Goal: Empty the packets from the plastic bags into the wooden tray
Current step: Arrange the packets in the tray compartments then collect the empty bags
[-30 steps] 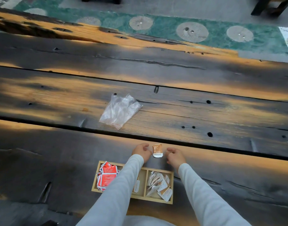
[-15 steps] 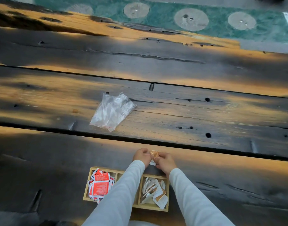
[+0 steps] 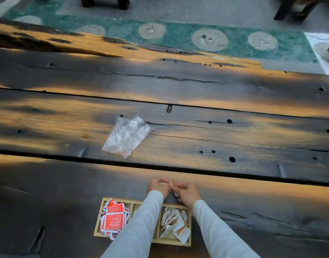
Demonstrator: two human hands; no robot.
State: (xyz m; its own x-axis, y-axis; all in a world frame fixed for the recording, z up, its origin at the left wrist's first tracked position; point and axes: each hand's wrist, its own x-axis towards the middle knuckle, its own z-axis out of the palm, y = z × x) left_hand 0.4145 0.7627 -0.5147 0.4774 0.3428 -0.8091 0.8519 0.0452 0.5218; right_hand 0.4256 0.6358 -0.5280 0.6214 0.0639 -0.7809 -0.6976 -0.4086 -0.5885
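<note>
Head camera, looking down over a dark plank table streaked with orange light: I see both hands meeting just past the far rim of a wooden tray. The left hand and right hand each have a grip pressed onto one small packet, held edge-on between them, fingertips pinched on it from either side.

The tray sits at the near edge of the table and has three compartments. Red packets are heaped in the left one, some spilling over its rim. White and tan packets lie jumbled in the right one. The left sleeve crosses over the middle compartment and blocks most of it from my view, so I cannot tell what it holds.

Well beyond the hands, across a dark gap between planks, a clear plastic bag lies flat and crumpled on the table. Farther off, a green patterned rug covers the floor, with dark furniture legs above it.
</note>
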